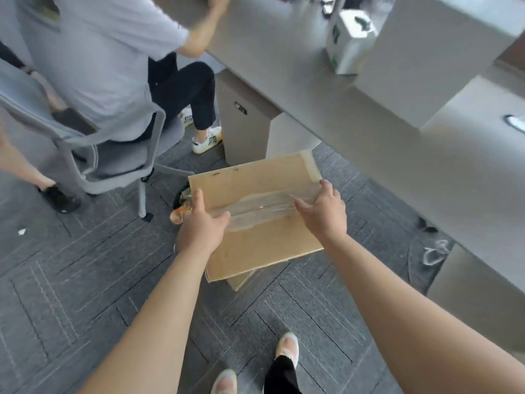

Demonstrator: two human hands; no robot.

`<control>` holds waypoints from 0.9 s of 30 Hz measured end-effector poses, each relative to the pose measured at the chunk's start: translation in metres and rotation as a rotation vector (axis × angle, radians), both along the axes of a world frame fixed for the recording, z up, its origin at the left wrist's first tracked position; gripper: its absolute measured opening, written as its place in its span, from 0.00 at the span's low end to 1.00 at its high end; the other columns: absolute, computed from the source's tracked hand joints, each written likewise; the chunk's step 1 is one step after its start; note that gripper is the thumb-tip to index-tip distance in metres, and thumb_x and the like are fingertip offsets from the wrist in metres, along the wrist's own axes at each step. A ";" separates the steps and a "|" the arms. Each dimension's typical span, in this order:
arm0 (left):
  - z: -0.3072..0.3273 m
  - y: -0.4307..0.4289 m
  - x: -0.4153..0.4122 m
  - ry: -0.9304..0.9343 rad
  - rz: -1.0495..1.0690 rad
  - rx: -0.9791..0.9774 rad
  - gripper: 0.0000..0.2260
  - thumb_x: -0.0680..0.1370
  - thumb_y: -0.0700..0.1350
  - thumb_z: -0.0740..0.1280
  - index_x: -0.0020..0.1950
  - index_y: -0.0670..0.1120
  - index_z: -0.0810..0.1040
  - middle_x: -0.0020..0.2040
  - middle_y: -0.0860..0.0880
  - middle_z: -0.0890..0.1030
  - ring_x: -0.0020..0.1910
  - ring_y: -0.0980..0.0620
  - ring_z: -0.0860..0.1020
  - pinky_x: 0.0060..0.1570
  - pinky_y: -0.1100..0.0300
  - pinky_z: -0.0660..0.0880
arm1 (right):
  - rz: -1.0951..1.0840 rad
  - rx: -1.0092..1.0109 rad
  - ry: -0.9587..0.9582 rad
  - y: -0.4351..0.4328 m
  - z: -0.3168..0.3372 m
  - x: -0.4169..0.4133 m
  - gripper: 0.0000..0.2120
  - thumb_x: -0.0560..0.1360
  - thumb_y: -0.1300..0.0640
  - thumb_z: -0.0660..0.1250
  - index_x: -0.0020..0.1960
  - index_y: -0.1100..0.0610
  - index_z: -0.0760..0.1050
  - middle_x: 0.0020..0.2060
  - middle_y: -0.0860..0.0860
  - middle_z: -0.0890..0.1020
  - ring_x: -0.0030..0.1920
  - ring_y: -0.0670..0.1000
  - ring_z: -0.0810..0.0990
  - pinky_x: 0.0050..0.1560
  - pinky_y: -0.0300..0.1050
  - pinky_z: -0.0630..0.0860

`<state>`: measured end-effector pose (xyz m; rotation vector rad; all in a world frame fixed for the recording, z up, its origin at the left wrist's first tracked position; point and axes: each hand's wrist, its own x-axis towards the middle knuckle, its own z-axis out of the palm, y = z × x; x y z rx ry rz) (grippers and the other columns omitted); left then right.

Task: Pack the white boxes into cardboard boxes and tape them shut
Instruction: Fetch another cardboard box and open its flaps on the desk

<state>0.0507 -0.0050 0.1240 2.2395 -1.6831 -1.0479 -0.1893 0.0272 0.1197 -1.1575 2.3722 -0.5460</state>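
At mid-frame, both hands lie flat and released on the cardboard box [255, 217]: left hand [203, 223], right hand [324, 209]. Pressing the clear tape [264, 209] outward along the seam should bond it.

Bright, even indoor light; shadows soft and faint. Glare on clear tape [262, 210] across cardboard box [255, 217]. Wide-angle bend curves counter [355, 115] edge. Whole frame soft, blur strongest at top and left margins. Floor [85, 280] pattern reasonably sharp.
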 end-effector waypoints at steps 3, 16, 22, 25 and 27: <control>0.052 0.012 -0.006 0.014 -0.094 -0.048 0.36 0.80 0.59 0.63 0.81 0.59 0.46 0.75 0.42 0.65 0.65 0.39 0.74 0.51 0.48 0.73 | -0.104 -0.021 -0.003 0.039 0.050 -0.004 0.36 0.74 0.41 0.67 0.75 0.54 0.59 0.67 0.58 0.71 0.67 0.62 0.69 0.66 0.58 0.69; 0.158 0.091 -0.131 0.092 -0.547 -0.170 0.36 0.78 0.59 0.66 0.80 0.50 0.52 0.71 0.46 0.73 0.64 0.43 0.75 0.52 0.50 0.74 | -0.542 -0.106 -0.055 0.227 0.146 -0.084 0.37 0.74 0.41 0.68 0.76 0.53 0.60 0.67 0.55 0.72 0.67 0.57 0.69 0.63 0.52 0.70; 0.166 0.125 -0.243 0.111 -0.661 -0.164 0.33 0.77 0.59 0.67 0.76 0.46 0.60 0.71 0.46 0.73 0.64 0.44 0.76 0.52 0.53 0.73 | -0.674 -0.157 -0.029 0.287 0.157 -0.171 0.35 0.74 0.41 0.68 0.75 0.54 0.61 0.68 0.55 0.72 0.67 0.57 0.70 0.63 0.51 0.69; 0.166 0.140 -0.308 0.109 -0.688 -0.135 0.33 0.77 0.60 0.68 0.74 0.44 0.62 0.72 0.46 0.72 0.65 0.43 0.75 0.56 0.50 0.74 | -0.715 -0.168 -0.024 0.309 0.158 -0.230 0.34 0.74 0.41 0.68 0.74 0.54 0.62 0.67 0.54 0.73 0.66 0.57 0.71 0.62 0.52 0.70; 0.167 0.147 -0.345 0.111 -0.702 -0.127 0.32 0.77 0.60 0.67 0.75 0.45 0.62 0.72 0.46 0.71 0.66 0.43 0.74 0.56 0.50 0.73 | -0.722 -0.162 -0.023 0.318 0.158 -0.265 0.34 0.74 0.42 0.68 0.74 0.54 0.62 0.67 0.55 0.73 0.65 0.57 0.71 0.62 0.52 0.70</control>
